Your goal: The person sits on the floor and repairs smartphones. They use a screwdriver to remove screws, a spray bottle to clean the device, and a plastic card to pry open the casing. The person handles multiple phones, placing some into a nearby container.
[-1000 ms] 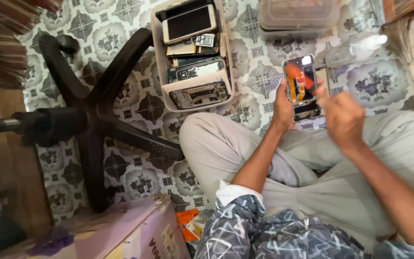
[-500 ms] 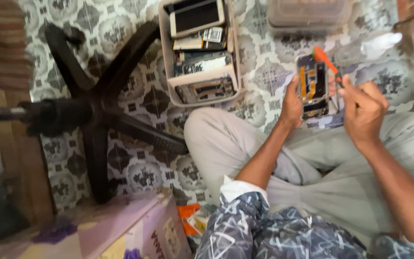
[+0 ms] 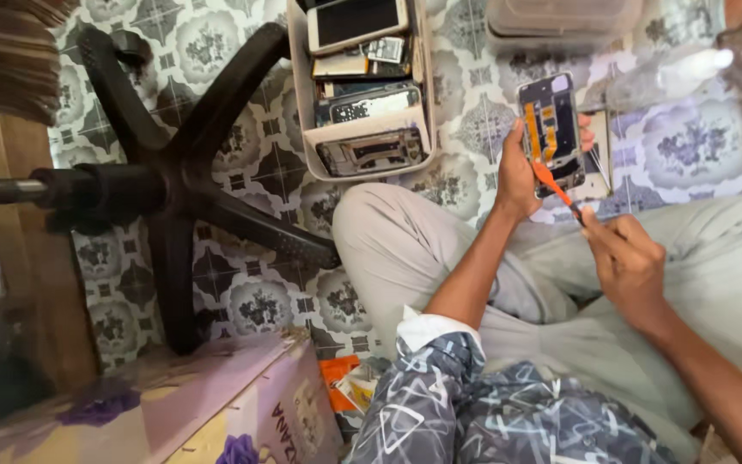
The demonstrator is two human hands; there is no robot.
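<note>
My left hand (image 3: 519, 176) holds an opened phone (image 3: 551, 131) upright above my lap, its back off and its dark inner board with orange strips showing. My right hand (image 3: 627, 262) pinches an orange-handled tool (image 3: 553, 184) whose tip touches the lower edge of the phone. I sit cross-legged in light trousers on a patterned tile floor.
A white tray (image 3: 422, 90) with several phones and phone parts lies on the floor ahead. A black chair base (image 3: 173, 185) spreads at the left. A clear lidded box (image 3: 560, 19) sits at the top right, a purple-and-white carton (image 3: 216, 404) at the lower left.
The right hand has dropped from beside the phone to below it, and the orange tool now points up at the phone's lower edge. The left hand has kept its hold.
</note>
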